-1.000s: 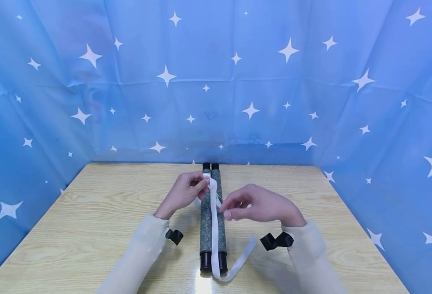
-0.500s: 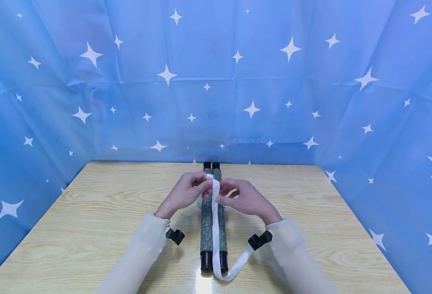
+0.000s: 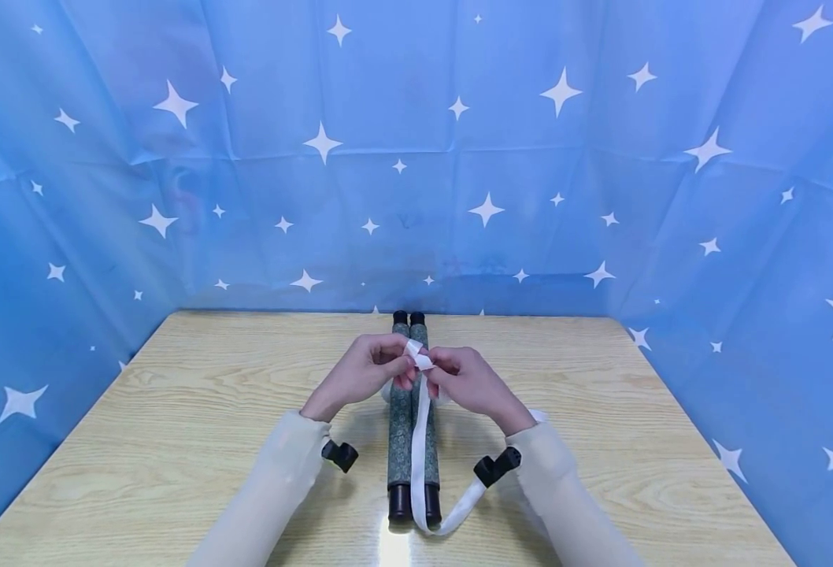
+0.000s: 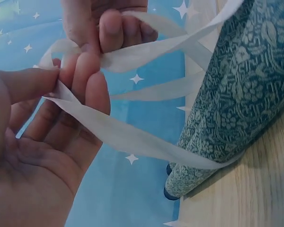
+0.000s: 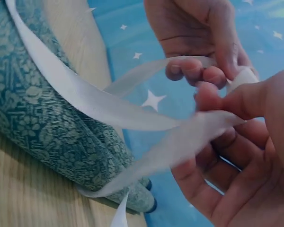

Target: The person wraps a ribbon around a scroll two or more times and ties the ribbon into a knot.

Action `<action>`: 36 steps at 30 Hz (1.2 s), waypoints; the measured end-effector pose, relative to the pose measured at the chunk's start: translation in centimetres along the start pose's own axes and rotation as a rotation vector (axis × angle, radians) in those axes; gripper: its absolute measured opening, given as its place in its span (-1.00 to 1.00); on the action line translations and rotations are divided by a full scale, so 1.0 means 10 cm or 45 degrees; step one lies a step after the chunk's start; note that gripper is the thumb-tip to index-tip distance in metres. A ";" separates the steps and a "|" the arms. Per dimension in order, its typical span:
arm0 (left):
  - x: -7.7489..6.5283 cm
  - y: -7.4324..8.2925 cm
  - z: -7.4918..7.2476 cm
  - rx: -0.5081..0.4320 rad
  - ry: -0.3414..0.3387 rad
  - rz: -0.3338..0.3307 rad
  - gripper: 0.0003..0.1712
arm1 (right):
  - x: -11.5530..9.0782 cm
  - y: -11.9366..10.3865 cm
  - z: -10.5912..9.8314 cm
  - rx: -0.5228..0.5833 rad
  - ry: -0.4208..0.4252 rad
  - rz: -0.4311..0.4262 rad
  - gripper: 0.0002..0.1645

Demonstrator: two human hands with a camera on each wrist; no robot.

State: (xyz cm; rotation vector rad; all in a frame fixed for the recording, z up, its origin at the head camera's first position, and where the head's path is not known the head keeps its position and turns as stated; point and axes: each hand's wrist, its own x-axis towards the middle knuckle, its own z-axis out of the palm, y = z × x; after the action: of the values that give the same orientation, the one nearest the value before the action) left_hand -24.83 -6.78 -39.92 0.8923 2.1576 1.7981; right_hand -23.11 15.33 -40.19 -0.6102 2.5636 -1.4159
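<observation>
A rolled scroll in green patterned brocade (image 3: 399, 441) lies lengthwise on the table, its two rolls side by side with dark end knobs. A white ribbon (image 3: 420, 465) passes around it and trails over its near end. My left hand (image 3: 363, 370) pinches the ribbon between thumb and fingers above the scroll's far half. From the other side, my right hand (image 3: 472, 383) also pinches it, fingertips close to the left ones. Between the hands the ribbon (image 4: 128, 137) forms a loop, and its strands run down to the brocade. The fingers partly hide the crossing.
The scroll rests on a light wood-grain table (image 3: 197, 441). A blue curtain with white stars (image 3: 282, 197) hangs behind the table and along both sides. The ribbon's loose length runs under the right wrist, which wears a black camera mount (image 3: 496, 466).
My right hand has moved left and up to meet the left hand and now pinches the ribbon. The ribbon between them has folded into a small loop. The left hand has barely moved.
</observation>
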 end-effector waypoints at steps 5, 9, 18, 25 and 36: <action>0.00 -0.02 -0.02 -0.064 -0.010 0.002 -0.76 | -0.01 0.01 -0.10 0.054 -0.093 0.013 -0.79; -0.01 -0.03 -0.04 -0.145 -0.025 -0.036 -0.78 | -0.03 0.03 -0.18 0.084 -0.146 -0.011 -0.77; -0.02 0.00 -0.09 -0.107 0.033 -0.128 -0.76 | -0.07 0.03 -0.28 -0.049 -0.109 -0.083 -0.75; -0.03 0.02 -0.16 0.029 0.193 -0.161 -0.73 | -0.12 0.07 -0.44 -0.210 0.070 -0.025 -0.74; -0.16 -0.05 -0.33 -0.282 0.272 -0.175 -0.77 | -0.25 0.15 -0.67 -0.381 0.151 -0.042 -0.82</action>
State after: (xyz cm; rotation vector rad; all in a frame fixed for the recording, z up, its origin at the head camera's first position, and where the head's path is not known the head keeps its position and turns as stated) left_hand -25.38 -10.43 -39.93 0.5106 2.0254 2.0908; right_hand -23.40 22.27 -37.94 -0.6276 2.9008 -1.1157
